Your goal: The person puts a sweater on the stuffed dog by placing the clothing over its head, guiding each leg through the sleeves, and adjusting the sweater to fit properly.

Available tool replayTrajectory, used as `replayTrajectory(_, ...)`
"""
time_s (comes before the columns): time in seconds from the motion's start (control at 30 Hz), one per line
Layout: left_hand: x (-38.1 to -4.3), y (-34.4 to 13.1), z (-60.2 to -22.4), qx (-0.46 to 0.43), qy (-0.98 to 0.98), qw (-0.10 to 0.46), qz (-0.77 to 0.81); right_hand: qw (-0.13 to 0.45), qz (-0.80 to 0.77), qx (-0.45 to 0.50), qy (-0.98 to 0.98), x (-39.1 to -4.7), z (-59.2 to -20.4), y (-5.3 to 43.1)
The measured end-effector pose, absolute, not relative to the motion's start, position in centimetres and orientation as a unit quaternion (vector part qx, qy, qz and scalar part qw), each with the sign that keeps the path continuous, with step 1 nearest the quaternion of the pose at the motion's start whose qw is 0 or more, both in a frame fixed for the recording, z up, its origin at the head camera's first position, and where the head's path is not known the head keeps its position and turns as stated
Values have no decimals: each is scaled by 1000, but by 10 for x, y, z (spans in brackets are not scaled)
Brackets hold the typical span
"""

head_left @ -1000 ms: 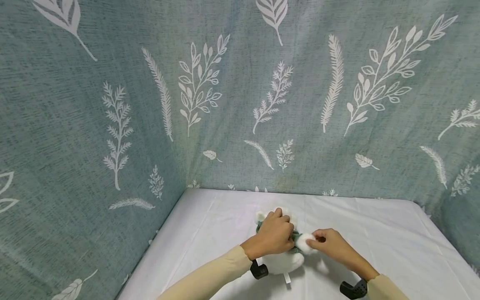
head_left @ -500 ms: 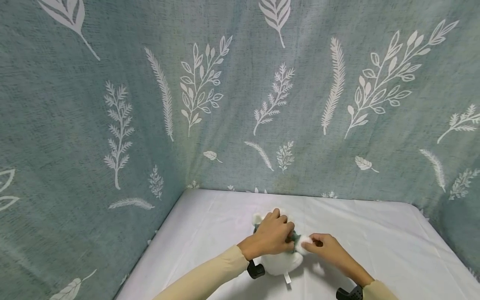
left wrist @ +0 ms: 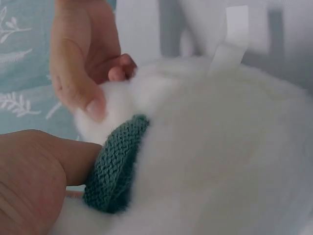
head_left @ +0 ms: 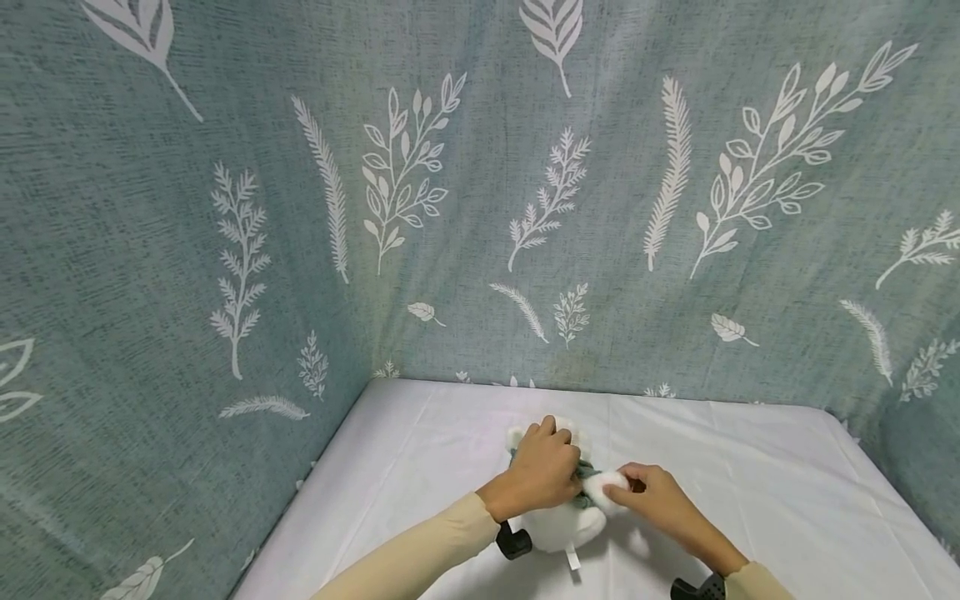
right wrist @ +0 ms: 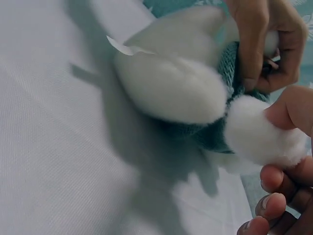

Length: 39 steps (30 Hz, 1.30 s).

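A fluffy white stuffed toy (head_left: 558, 529) in a teal knitted garment (left wrist: 115, 169) is on the white-covered surface, a white tag (head_left: 573, 557) at its near end. My left hand (head_left: 542, 468) lies over the middle of the toy and grips the knit, its thumb against the edge in the left wrist view. Between thumb and fingers, my right hand (head_left: 658, 497) pinches a rounded white limb (right wrist: 254, 129) that comes out of the garment. The toy's far end shows only partly behind the left hand, so its head is hard to make out.
A white sheet (head_left: 420, 467) covers the surface. Teal fabric with white leaf prints (head_left: 480, 208) hangs at the back and both sides. Each wrist carries a black camera mount (head_left: 513, 540).
The right hand has shifted slightly left, then a little back right with the limb, which looks drawn out from the garment. The left hand keeps its grip, barely moving.
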<state>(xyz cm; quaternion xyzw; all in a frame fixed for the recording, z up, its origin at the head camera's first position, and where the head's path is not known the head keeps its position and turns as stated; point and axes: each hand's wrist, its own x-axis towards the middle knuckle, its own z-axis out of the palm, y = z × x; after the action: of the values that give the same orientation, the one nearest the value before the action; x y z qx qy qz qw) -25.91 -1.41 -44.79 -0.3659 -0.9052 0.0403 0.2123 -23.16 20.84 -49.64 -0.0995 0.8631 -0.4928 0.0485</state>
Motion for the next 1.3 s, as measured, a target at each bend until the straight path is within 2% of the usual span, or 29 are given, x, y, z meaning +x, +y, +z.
replayTrajectory(0.2, -261, -19, -448, -366, -906, 211, 21, 44, -489, -113, 864, -234, -497, 211)
replayTrajectory(0.4, -264, -20, -450, -396, -894, 207, -39, 76, -492, -108, 861, -232, -497, 214)
replayTrajectory(0.67, -263, -19, -447, -399, -893, 119, -172, 124, -488, -95, 859, -226, -498, 223)
replayTrajectory(0.77, -262, -19, -446, -394, -894, 103, -187, 129, -483, -99, 861, -225, -499, 226)
replayTrajectory(1.03, -262, -26, -448, -400, -882, 92, -230, 139, -475, -107, 862, -222, -502, 229)
replayTrajectory(1.3, -268, -39, -450, -368, -886, 112, -260, 167, -466, -126, 860, -220, -505, 239)
